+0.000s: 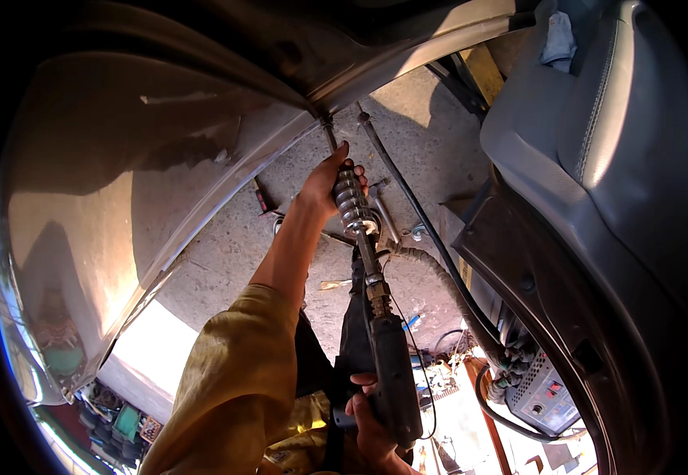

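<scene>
I hold a slide hammer dent puller [352, 207], with a ribbed metal weight, a long shaft and a black grip. My left hand [329, 180] is wrapped round the weight, its thumb lying toward the tip. My right hand [371, 423] is closed on the black grip, partly hidden behind it. The puller's far tip reaches the lower edge of a dark brown car panel [185, 146]; whether it is fixed there I cannot tell. A thin cable runs down beside the grip.
A grey seat [534, 150] and a brown door sill [549, 269] fill the right. A dark bar [399, 174] and a wrapped cable [439, 273] cross the concrete. A hammer [386, 215] and a red-handled tool [261, 198] lie there. A control box [548, 396] stands lower right.
</scene>
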The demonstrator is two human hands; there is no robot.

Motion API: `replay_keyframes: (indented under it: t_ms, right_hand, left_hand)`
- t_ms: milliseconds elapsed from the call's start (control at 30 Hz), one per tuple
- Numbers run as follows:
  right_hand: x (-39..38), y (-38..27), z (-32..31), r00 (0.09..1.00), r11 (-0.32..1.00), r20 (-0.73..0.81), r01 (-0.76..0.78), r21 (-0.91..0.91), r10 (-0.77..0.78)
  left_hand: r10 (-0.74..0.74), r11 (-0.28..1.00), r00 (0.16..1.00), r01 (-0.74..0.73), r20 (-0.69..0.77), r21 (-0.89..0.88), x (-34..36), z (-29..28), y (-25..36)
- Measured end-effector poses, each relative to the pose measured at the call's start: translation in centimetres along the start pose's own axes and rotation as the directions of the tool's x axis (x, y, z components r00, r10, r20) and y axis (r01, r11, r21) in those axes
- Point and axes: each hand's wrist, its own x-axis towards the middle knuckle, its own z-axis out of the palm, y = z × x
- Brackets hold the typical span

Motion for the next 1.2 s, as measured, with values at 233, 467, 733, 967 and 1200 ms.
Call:
replay_keyframes:
  t_ms: [233, 467, 733, 967, 1200]
  right_hand:
    - [-0.5, -0.5, 0.0, 0.995, 0.993, 0.018, -0.104, 0.058, 0.103]
    - [0.6, 0.7, -1.6, 0.995, 0.989, -0.020, -0.098, 0.111, 0.101]
    - [-0.2, 1.8, -2.0, 0.997, 0.997, 0.064, -0.030, -0.070, 0.035]
    - [0.5, 1.4, -1.8, 0.997, 0.988, -0.056, -0.037, 0.150, 0.046]
    - [0.3, 0.3, -1.4, 0.998, 0.996, -0.011, -0.055, 0.076, 0.056]
  left_hand:
    - [0.016, 0.998, 1.000, -0.015, 0.017, -0.065, 2.9, -0.8, 3.7]
    - [0.040, 0.996, 0.999, -0.043, -0.033, -0.077, -6.3, 2.0, -5.8]
    - [0.085, 0.995, 0.996, -0.083, 0.032, -0.064, 0.6, -0.5, 1.1]
    - [0.097, 0.995, 0.994, -0.097, -0.057, -0.005, -6.0, 1.4, -6.5]
    - [0.164, 0.985, 0.985, -0.160, -0.061, 0.065, -1.8, 1.0, -1.0]
